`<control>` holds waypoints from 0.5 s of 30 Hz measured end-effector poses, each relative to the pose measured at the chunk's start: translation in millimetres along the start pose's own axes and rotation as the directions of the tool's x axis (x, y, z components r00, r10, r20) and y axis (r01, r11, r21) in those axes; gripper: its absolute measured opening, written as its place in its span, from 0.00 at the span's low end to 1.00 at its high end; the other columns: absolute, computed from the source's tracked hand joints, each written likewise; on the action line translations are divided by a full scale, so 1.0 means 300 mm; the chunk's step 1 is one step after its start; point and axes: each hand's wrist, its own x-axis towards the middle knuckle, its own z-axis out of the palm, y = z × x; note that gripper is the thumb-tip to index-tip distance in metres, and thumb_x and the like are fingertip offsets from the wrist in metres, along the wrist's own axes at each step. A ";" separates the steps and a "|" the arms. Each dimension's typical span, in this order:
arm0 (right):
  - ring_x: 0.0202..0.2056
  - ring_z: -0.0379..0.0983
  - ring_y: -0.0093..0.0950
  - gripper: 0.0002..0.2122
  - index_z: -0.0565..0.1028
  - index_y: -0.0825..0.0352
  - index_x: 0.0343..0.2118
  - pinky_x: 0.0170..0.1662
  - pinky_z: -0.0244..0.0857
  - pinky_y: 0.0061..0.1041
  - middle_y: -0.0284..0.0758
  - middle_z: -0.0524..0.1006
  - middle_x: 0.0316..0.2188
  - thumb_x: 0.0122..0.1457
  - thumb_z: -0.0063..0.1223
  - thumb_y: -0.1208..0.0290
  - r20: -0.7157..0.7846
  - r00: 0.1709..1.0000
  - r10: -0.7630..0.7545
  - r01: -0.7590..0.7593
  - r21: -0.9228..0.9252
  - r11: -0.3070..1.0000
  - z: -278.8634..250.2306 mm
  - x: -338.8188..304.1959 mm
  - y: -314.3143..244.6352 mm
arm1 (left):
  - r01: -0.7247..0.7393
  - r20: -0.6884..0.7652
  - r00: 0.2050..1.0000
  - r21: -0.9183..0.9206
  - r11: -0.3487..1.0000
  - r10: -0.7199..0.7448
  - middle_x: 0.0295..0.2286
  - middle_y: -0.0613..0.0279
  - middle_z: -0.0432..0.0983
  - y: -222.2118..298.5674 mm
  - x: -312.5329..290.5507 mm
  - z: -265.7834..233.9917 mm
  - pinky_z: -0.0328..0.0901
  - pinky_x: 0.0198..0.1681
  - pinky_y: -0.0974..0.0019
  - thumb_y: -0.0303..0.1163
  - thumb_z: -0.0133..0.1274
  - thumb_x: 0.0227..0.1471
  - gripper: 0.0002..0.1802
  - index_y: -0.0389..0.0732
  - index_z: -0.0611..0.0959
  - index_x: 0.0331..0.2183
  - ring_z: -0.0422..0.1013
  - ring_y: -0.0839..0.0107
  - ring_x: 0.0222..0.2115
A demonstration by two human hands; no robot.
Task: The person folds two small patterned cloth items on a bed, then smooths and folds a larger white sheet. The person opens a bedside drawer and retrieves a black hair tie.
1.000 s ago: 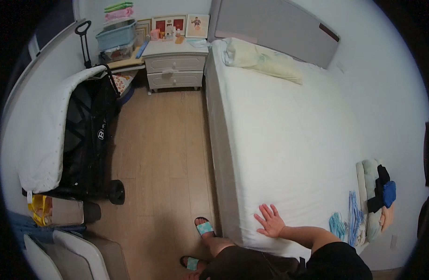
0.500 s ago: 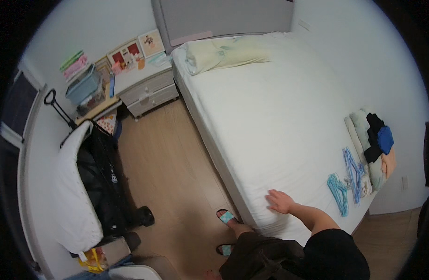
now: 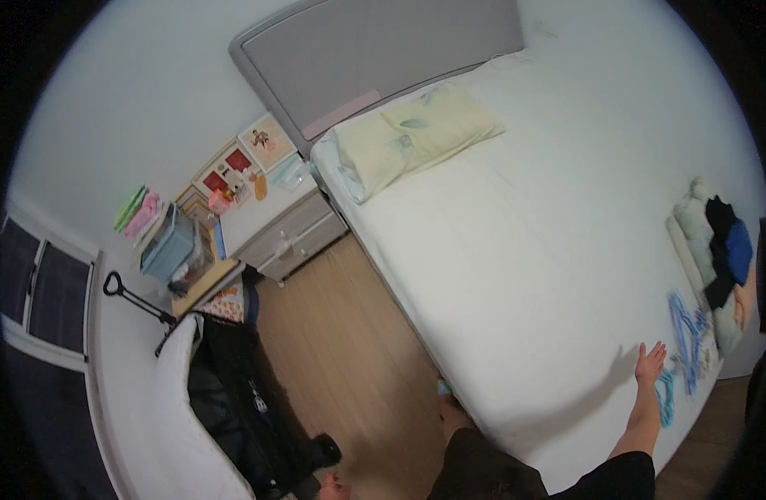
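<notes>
White sheet (image 3: 516,275) lies under the right hand (image 3: 650,363), which is stretched out flat with fingers spread, gripping nothing, its fingertips just short of the blue hangers (image 3: 681,350) near the bed's far edge. No left hand shows. By the look of it, the sheet is already mostly smooth across the mattress, while the hangers and the folded clothes (image 3: 716,258) beside them remain unsorted. A pale yellow pillow (image 3: 412,137) rests by the grey headboard (image 3: 375,58). Beyond the bed are a nightstand (image 3: 291,233), wood floor (image 3: 350,367) and a black stroller (image 3: 241,392).
</notes>
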 end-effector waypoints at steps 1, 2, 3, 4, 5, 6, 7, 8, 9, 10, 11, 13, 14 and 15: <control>0.60 0.38 0.35 0.31 0.47 0.67 0.57 0.59 0.36 0.37 0.39 0.47 0.59 0.56 0.33 0.50 0.001 1.000 -0.005 0.005 0.031 1.000 0.055 -0.027 -0.180 | -0.051 0.025 0.998 0.037 0.998 0.050 0.37 0.51 0.66 0.080 0.057 -0.035 0.65 0.36 0.63 0.30 0.55 0.41 0.29 0.35 0.65 0.46 0.68 0.64 0.33; 0.60 0.37 0.34 0.31 0.47 0.67 0.57 0.59 0.36 0.38 0.38 0.47 0.59 0.56 0.33 0.51 0.037 0.999 0.034 -0.034 -0.006 0.999 0.089 -0.056 -0.365 | -0.089 0.067 0.994 0.076 0.993 0.084 0.37 0.51 0.66 0.156 0.096 -0.060 0.65 0.37 0.63 0.29 0.53 0.42 0.28 0.35 0.64 0.47 0.68 0.64 0.34; 0.60 0.37 0.35 0.31 0.49 0.68 0.56 0.58 0.32 0.42 0.38 0.47 0.59 0.55 0.35 0.52 0.050 0.994 -0.093 0.090 0.056 0.994 0.159 -0.163 -0.582 | -0.128 0.116 0.986 0.098 0.987 0.117 0.38 0.51 0.65 0.240 0.132 -0.064 0.65 0.37 0.63 0.29 0.52 0.44 0.28 0.35 0.63 0.47 0.68 0.64 0.35; 0.60 0.37 0.36 0.30 0.50 0.69 0.56 0.58 0.28 0.47 0.38 0.48 0.58 0.54 0.37 0.54 0.138 0.972 -0.192 0.175 0.126 0.977 0.215 -0.281 -0.802 | -0.176 0.170 0.973 0.109 0.978 0.156 0.39 0.51 0.65 0.325 0.162 -0.062 0.65 0.38 0.64 0.28 0.51 0.45 0.27 0.35 0.63 0.48 0.68 0.64 0.36; 0.58 0.41 0.41 0.30 0.53 0.67 0.55 0.57 0.32 0.48 0.43 0.51 0.56 0.52 0.39 0.54 -0.131 0.871 -0.474 0.490 0.321 0.811 0.260 -0.441 -0.984 | -0.173 0.208 0.966 0.068 0.983 0.155 0.40 0.51 0.65 0.409 0.190 -0.063 0.65 0.39 0.63 0.29 0.51 0.45 0.28 0.35 0.62 0.48 0.68 0.63 0.37; 0.59 0.38 0.41 0.32 0.53 0.67 0.55 0.58 0.29 0.47 0.43 0.50 0.57 0.50 0.45 0.56 -0.184 0.616 -0.766 0.773 0.326 0.544 0.277 -0.603 -1.111 | -0.174 0.250 0.955 0.041 0.984 0.159 0.41 0.50 0.65 0.492 0.218 -0.075 0.65 0.39 0.63 0.29 0.51 0.46 0.28 0.35 0.62 0.49 0.67 0.63 0.37; 0.59 0.39 0.42 0.33 0.53 0.66 0.55 0.58 0.30 0.47 0.44 0.50 0.56 0.48 0.48 0.58 -0.120 0.317 -0.941 0.823 0.529 0.209 0.273 -0.739 -1.186 | -0.175 0.293 0.941 0.004 0.985 0.166 0.42 0.50 0.65 0.567 0.239 -0.094 0.64 0.40 0.62 0.30 0.51 0.46 0.28 0.34 0.62 0.49 0.67 0.62 0.38; 0.58 0.41 0.42 0.33 0.53 0.66 0.55 0.57 0.31 0.49 0.44 0.50 0.56 0.47 0.49 0.58 -0.131 0.055 -0.990 0.851 0.525 -0.022 0.256 -0.853 -1.239 | -0.195 0.323 0.932 0.067 0.979 0.163 0.41 0.50 0.64 0.634 0.253 -0.114 0.65 0.39 0.64 0.30 0.51 0.46 0.28 0.35 0.61 0.49 0.68 0.64 0.36; 0.57 0.46 0.40 0.29 0.58 0.65 0.53 0.56 0.37 0.47 0.44 0.54 0.54 0.48 0.49 0.58 -0.120 -0.153 -0.981 0.794 0.576 -0.195 0.229 -0.919 -1.278 | -0.226 0.333 0.925 0.101 0.969 0.181 0.41 0.50 0.64 0.702 0.279 -0.125 0.65 0.37 0.65 0.31 0.51 0.47 0.29 0.35 0.61 0.49 0.68 0.65 0.35; 0.56 0.48 0.38 0.27 0.60 0.64 0.51 0.56 0.40 0.44 0.43 0.56 0.53 0.49 0.48 0.58 0.295 -0.428 -0.854 0.783 0.593 -0.188 0.193 -0.981 -1.297 | -0.256 0.334 0.921 0.130 0.958 0.201 0.40 0.51 0.64 0.762 0.304 -0.135 0.65 0.35 0.66 0.32 0.51 0.48 0.29 0.35 0.61 0.50 0.69 0.66 0.33; 0.56 0.50 0.38 0.25 0.62 0.64 0.49 0.56 0.42 0.42 0.42 0.58 0.53 0.50 0.47 0.58 0.329 -0.552 -0.766 0.708 0.670 -0.222 0.153 -0.995 -1.294 | -0.291 0.338 0.913 0.150 0.945 0.228 0.40 0.51 0.65 0.807 0.323 -0.155 0.65 0.37 0.65 0.32 0.50 0.48 0.29 0.35 0.60 0.50 0.69 0.66 0.35; 0.55 0.52 0.36 0.22 0.65 0.63 0.48 0.56 0.44 0.38 0.40 0.61 0.51 0.51 0.46 0.58 -0.025 -0.449 -0.893 0.597 0.736 -0.321 0.069 -0.925 -1.272 | -0.273 0.337 0.913 0.080 0.959 0.232 0.40 0.51 0.66 0.864 0.361 -0.199 0.65 0.37 0.65 0.31 0.50 0.47 0.29 0.35 0.60 0.50 0.69 0.66 0.36; 0.55 0.52 0.36 0.21 0.65 0.62 0.47 0.56 0.45 0.36 0.39 0.61 0.51 0.52 0.46 0.58 -0.277 -0.300 -0.913 0.572 0.714 -0.404 0.038 -0.856 -1.254 | -0.306 0.325 0.902 0.012 0.952 0.286 0.40 0.52 0.66 0.881 0.389 -0.216 0.65 0.37 0.65 0.31 0.50 0.47 0.29 0.35 0.60 0.50 0.69 0.66 0.36; 0.56 0.50 0.35 0.24 0.62 0.63 0.51 0.57 0.44 0.35 0.38 0.59 0.53 0.51 0.47 0.59 -0.146 -0.172 -0.974 0.708 0.669 -0.225 0.021 -0.735 -1.248 | -0.259 0.326 0.916 0.030 0.966 0.235 0.40 0.52 0.67 0.887 0.417 -0.235 0.65 0.38 0.65 0.30 0.51 0.46 0.29 0.37 0.61 0.50 0.69 0.65 0.37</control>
